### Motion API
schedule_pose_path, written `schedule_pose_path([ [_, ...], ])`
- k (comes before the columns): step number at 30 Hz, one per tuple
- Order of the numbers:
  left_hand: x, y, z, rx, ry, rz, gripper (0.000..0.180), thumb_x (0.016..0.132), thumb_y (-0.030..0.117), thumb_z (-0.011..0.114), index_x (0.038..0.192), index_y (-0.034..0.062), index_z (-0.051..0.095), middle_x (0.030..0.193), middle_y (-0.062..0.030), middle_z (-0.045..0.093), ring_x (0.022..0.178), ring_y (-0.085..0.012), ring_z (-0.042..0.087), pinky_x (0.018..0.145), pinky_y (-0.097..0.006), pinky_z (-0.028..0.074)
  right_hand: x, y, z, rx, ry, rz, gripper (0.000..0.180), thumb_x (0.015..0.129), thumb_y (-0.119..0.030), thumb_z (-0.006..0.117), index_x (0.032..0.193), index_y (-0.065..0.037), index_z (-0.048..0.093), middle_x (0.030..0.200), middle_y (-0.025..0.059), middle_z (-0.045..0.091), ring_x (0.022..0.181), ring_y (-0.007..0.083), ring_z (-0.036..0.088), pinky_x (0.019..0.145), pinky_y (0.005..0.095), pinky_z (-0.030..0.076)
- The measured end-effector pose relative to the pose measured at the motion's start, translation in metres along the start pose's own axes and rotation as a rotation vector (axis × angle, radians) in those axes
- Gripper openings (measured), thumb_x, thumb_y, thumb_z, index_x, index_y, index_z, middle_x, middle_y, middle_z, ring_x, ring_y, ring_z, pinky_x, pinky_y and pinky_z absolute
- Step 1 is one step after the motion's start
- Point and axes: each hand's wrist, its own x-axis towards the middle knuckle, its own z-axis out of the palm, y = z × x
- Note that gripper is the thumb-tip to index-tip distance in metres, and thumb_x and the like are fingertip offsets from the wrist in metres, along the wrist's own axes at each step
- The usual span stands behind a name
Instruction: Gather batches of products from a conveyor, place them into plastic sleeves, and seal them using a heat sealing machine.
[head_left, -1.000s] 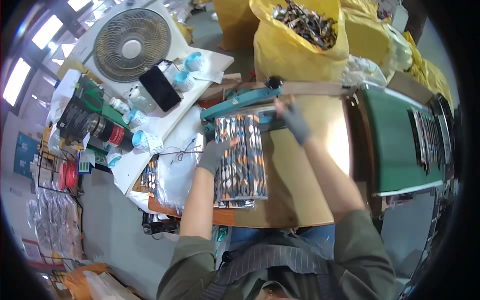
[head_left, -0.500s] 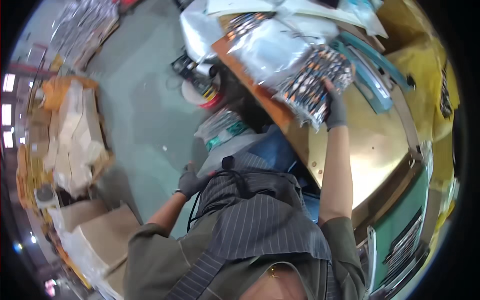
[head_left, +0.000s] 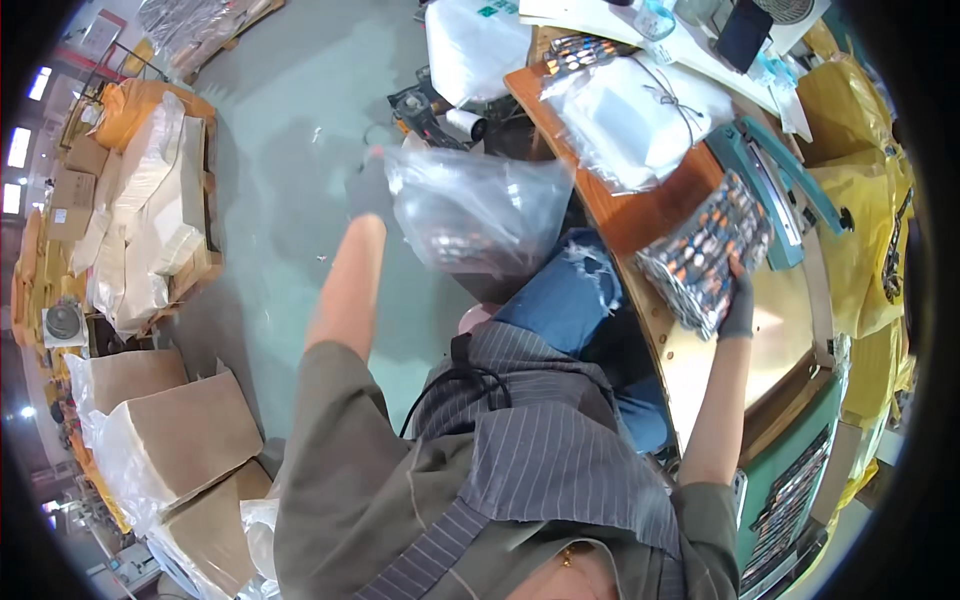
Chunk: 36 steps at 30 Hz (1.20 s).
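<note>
The gloved right hand (head_left: pixel 740 305) clasps a flat blister-card stack (head_left: pixel 705 250), long axis running diagonally across the counter (head_left: pixel 650 215) edge. The left hand (head_left: pixel 372 185) lifts a clear plastic bag (head_left: pixel 480 215) of small items; its grip is blurred, so I cannot tell.

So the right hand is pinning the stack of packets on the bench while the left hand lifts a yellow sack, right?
Not quite. In the head view the left hand lifts a clear plastic bag, not a yellow sack. The right hand does rest on the stack of packets on the bench.

Bright, even indoor light w/ soft shadows, strong fisheye bend + dark vignette at rim, slight motion blur.
</note>
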Motion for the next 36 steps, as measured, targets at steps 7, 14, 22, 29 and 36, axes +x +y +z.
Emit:
schedule_pose_path([
  [7, 0.075, 0.058, -0.034, 0.285, -0.276, 0.165, 0.044, 0.078, 0.040, 0.065, 0.092, -0.0024, 0.060, 0.073, -0.0087, 0.059, 0.055, -0.0229, 0.051, 0.055, -0.038, 0.043, -0.025, 0.001, 0.017, 0.049, 0.189, -0.087, 0.059, 0.082, -0.026, 0.062, 0.129, 0.004, 0.042, 0.123, 0.0165, 0.054, 0.105, 0.0281, 0.057, 0.093, 0.0378, 0.046],
  [14, 0.019, 0.065, -0.018, 0.853, -0.027, 1.253, 0.039, 0.076, 0.040, 0.067, 0.088, 0.0027, 0.062, 0.077, -0.0132, 0.062, 0.076, -0.0291, 0.061, 0.071, -0.040, 0.049, -0.067, -0.008, 0.083, 0.144, 0.207, -0.201, 0.062, 0.082, -0.029, 0.061, 0.130, 0.004, 0.041, 0.123, 0.0175, 0.054, 0.106, 0.0304, 0.057, 0.094, 0.0398, 0.045],
  [22, 0.059, 0.047, -0.003, 1.528, -0.710, 0.629, 0.032, 0.080, 0.034, 0.061, 0.094, 0.0062, 0.065, 0.084, -0.0130, 0.064, 0.105, -0.0291, 0.056, 0.086, -0.038, 0.046, -0.030, -0.012, 0.268, 0.330, -0.434, -0.107, 0.044, 0.087, -0.035, 0.054, 0.118, -0.003, 0.051, 0.108, 0.0112, 0.061, 0.093, 0.0217, 0.061, 0.082, 0.0352, 0.051],
  [29, -0.005, 0.043, -0.057, 1.228, -1.026, 1.585, 0.011, 0.080, 0.009, 0.053, 0.084, 0.0027, 0.061, 0.109, -0.0136, 0.056, 0.108, -0.0271, 0.051, 0.096, -0.039, 0.040, 0.080, 0.090, 0.390, -0.408, -0.348, -0.267, 0.058, 0.072, -0.024, 0.073, 0.119, -0.002, 0.049, 0.105, 0.0112, 0.063, 0.091, 0.0260, 0.063, 0.080, 0.0351, 0.050],
  [36, 0.012, 0.023, -0.078, 0.918, -0.287, 1.098, 0.033, 0.079, 0.023, 0.062, 0.102, 0.0006, 0.057, 0.111, -0.0144, 0.053, 0.104, -0.0335, 0.050, 0.082, -0.045, 0.046, 0.061, 0.121, 0.415, -0.820, -0.383, -0.689, 0.080, 0.065, -0.016, 0.078, 0.129, 0.004, 0.035, 0.110, 0.0112, 0.058, 0.099, 0.0156, 0.057, 0.086, 0.0288, 0.046],
])
